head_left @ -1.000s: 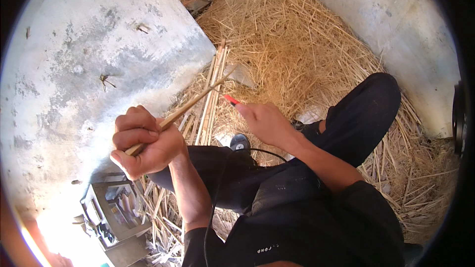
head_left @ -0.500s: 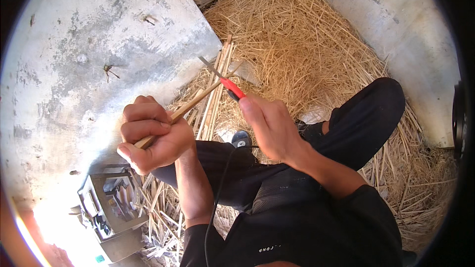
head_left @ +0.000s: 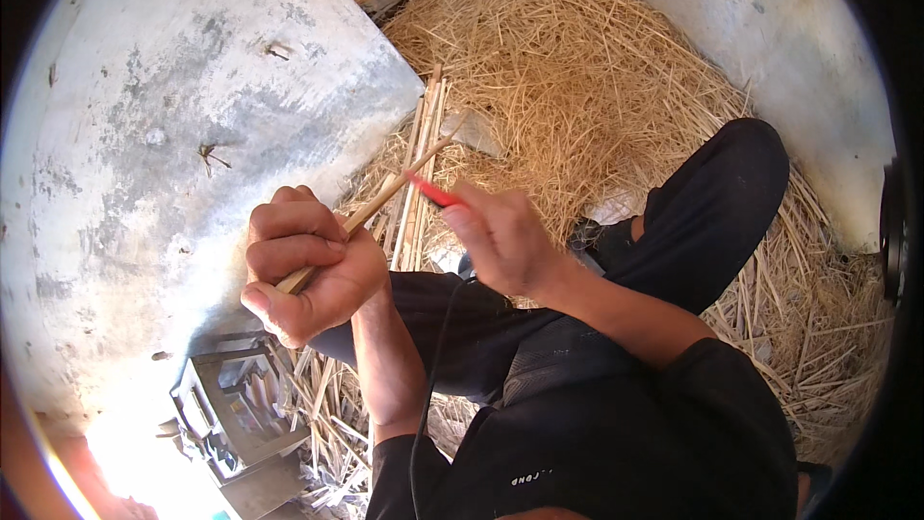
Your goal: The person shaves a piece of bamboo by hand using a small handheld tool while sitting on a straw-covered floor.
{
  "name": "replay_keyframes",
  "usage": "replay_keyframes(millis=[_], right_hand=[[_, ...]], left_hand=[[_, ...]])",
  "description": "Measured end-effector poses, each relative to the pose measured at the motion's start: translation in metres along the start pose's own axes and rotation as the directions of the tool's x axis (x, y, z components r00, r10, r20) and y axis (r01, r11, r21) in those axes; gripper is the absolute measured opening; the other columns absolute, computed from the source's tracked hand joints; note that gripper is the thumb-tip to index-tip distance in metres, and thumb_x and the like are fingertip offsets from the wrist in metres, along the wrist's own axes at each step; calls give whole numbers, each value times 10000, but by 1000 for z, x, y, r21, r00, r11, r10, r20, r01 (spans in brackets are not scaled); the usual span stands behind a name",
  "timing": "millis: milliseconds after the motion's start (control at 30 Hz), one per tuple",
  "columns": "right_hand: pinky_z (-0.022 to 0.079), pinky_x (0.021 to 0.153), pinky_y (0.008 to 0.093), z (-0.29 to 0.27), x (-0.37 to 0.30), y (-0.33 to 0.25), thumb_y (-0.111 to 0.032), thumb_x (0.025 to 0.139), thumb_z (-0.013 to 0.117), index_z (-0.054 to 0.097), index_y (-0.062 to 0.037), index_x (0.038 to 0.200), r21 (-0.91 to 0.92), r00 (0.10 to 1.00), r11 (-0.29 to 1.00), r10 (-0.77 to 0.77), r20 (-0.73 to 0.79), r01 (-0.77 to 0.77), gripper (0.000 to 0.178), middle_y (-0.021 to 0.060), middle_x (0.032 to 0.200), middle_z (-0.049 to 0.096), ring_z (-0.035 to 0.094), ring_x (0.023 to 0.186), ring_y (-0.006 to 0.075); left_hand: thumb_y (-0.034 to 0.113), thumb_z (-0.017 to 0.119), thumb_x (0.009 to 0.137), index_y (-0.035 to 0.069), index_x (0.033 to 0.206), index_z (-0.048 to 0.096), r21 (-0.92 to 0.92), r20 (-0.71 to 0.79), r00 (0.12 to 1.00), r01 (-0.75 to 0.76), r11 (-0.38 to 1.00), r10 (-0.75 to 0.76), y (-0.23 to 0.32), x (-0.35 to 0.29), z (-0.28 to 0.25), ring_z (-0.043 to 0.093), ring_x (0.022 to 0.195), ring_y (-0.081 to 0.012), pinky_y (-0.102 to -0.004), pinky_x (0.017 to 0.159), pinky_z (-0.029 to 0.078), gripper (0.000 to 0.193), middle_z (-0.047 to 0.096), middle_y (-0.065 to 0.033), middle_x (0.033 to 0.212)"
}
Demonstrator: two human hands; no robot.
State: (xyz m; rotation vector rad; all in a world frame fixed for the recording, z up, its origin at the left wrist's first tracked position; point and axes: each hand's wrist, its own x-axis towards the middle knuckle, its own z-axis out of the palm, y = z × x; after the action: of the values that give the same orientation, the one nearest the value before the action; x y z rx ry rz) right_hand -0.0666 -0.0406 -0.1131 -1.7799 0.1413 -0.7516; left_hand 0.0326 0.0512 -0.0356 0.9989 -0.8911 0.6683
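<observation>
My left hand (head_left: 313, 265) is wrapped round the thick end of a long wooden stick (head_left: 385, 197), which slants up and to the right to a thin tip. My right hand (head_left: 505, 241) grips a knife by its red and black handle (head_left: 435, 193). The front of the handle meets the stick about midway along its free length. Now the knife's blade cannot be made out; it is blurred or behind the stick. Below the two hands lies a bundle of split sticks (head_left: 412, 221).
A big heap of straw (head_left: 577, 87) spreads ahead and to the right, against a pale wall (head_left: 799, 67). At left rises a stained whitish wall (head_left: 144, 183). Near it stands an open grey box (head_left: 260, 448) among wood shavings. A black cable (head_left: 435, 356) runs over my lap.
My right hand has moved left and slightly down with the knife, from near the stick's tip toward my left hand. The view has also shifted a little.
</observation>
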Motion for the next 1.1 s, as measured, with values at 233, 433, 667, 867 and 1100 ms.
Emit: replay_keyframes(millis=[233, 433, 667, 867, 1100], right_hand=[[345, 510, 400, -5, -3, 66, -351, 954, 400, 493, 37, 711, -283, 922, 892, 383, 57, -353, 467, 151, 521, 380, 410, 487, 250], [333, 460, 385, 6, -12, -8, -284, 955, 415, 521, 1, 735, 172, 998, 985, -37, 42, 29, 375, 140, 507, 416, 439, 439, 274], [317, 452, 363, -4, 4, -1, -262, 965, 404, 503, -6, 750, -42, 985, 993, 116, 124, -112, 348, 95, 500, 388, 412, 433, 196], [356, 442, 390, 3, -5, -2, -301, 958, 413, 543, 1, 769, 42, 996, 999, 5, 86, -9, 379, 152, 506, 471, 470, 441, 299], [358, 448, 429, -1, 10, -10, -319, 957, 402, 557, 23, 722, -36, 986, 989, 149, 73, -146, 443, 201, 508, 477, 456, 430, 367]], left_hand=[[364, 280, 876, 97, 475, 334, 99, -90, 996, 8, 995, 1, -2, 7, -6, 226, 354, -107, -232, 380, 192, 485, 300, -47, 402], [334, 302, 853, 99, 461, 323, 200, -140, 989, -10, 980, 39, 2, 6, 8, 260, 356, -122, -238, 370, 216, 458, 271, -47, 376], [299, 291, 867, 103, 459, 318, 260, -127, 991, -10, 966, 44, 3, 6, -10, 311, 354, -138, -242, 364, 255, 454, 274, -46, 359], [278, 287, 877, 110, 448, 314, 301, -167, 981, -44, 953, 98, 6, 4, 11, 307, 342, -144, -251, 369, 255, 462, 301, -54, 353], [244, 274, 906, 108, 460, 240, 377, -200, 967, -71, 924, 155, -2, 12, -10, 327, 332, -139, -235, 340, 243, 468, 259, -33, 361]])
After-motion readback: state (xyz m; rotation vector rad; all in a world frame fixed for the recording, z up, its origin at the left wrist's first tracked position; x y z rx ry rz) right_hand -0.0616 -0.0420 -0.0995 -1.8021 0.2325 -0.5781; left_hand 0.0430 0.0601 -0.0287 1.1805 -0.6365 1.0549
